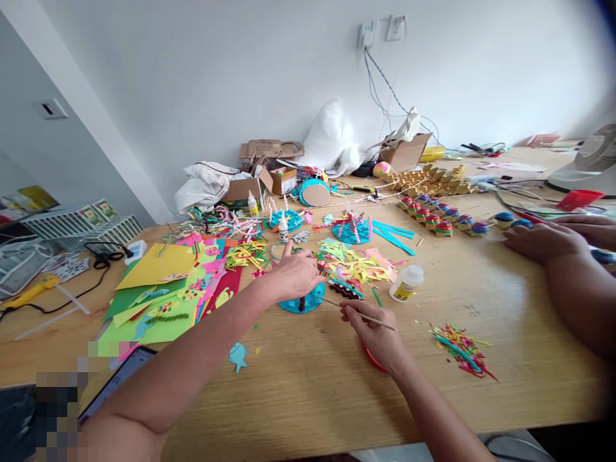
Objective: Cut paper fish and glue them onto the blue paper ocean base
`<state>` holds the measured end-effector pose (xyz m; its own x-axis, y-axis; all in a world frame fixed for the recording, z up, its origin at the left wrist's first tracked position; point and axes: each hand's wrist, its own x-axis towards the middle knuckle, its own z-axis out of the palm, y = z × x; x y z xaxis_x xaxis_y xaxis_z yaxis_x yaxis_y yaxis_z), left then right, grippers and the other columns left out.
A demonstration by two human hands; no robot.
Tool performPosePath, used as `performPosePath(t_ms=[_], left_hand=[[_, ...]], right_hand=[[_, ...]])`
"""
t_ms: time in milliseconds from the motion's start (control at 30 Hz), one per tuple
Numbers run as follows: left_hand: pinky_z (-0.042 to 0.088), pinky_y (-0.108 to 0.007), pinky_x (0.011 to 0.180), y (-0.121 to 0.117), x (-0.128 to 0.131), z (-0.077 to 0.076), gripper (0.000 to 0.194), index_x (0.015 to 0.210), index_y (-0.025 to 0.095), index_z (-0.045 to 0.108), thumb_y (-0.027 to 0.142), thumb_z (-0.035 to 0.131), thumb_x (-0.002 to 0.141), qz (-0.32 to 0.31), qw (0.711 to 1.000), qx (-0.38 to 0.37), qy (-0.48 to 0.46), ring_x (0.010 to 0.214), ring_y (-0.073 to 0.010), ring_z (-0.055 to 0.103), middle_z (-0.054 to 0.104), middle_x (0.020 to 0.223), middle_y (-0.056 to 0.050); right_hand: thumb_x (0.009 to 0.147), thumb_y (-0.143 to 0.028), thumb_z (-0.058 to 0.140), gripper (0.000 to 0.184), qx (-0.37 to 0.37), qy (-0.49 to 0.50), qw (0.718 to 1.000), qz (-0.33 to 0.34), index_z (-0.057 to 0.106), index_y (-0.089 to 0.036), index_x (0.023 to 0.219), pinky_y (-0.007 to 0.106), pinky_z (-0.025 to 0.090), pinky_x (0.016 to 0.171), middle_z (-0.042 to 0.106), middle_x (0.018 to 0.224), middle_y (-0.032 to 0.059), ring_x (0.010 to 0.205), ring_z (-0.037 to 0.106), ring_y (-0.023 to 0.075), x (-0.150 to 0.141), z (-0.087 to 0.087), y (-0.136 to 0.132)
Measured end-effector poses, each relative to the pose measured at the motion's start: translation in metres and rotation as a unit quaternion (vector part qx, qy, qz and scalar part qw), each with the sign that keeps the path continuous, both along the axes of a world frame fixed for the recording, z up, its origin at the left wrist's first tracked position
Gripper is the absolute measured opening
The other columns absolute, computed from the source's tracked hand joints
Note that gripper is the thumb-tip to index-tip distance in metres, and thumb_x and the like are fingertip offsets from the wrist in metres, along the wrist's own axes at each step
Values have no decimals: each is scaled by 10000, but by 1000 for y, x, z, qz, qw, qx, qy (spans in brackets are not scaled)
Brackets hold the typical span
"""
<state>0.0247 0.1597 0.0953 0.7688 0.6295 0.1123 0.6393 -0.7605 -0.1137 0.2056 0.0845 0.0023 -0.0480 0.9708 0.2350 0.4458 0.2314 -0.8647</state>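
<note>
My right hand [378, 330] pinches a thin wooden stick [382, 323], its far end reaching the edge of a blue disc [299, 304]. Over that disc is my left hand [294, 274], its fingers curled down; what they grip is hidden. A dark twisted piece stands on the disc. Partly under my right hand lies a red curved object [373, 359]. Beyond my left hand stands a small white glue bottle [283, 228]. To the right of the disc are dark wavy strips [344, 290] and a clear bottle with a yellow label [407, 284].
Coloured paper sheets [158, 301] lie left, near a phone [118, 378]. A blue fish cutout [238, 357] is in front. Paper scraps [462, 350] lie right. Two more decorated discs [353, 232] stand behind, before painted egg-carton cups [440, 224]. Another person's hands [548, 240] rest far right.
</note>
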Motion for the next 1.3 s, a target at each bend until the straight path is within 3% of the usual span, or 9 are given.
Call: performPosePath(t_ms=[733,1133,1300], left_hand=[[103,-523,989,-5,0,1,292,671,184,625,260,435,880,4,1000,-4,11,936,-212,503,665,800,-26],[83,-531,992,-8,3,5,300,681,187,634,257,423,882,31,999,-15,11,920,-209,514,663,800,-24],[86,-523,989,-6,2,3,308,699,185,637,265,407,886,35,999,-12,10,927,-210,519,661,816,-31]], right_hand=[[827,-311,387,307,34,-98,994,23,661,-193,755,238,472,552,661,669,55,607,614,160,-8,9,6],[766,-291,403,258,-80,-23,997,4,617,-175,683,242,467,507,633,611,45,534,606,151,-8,13,21],[738,-267,404,222,-112,-21,993,1,574,-176,627,218,455,484,602,584,29,501,578,130,-11,22,26]])
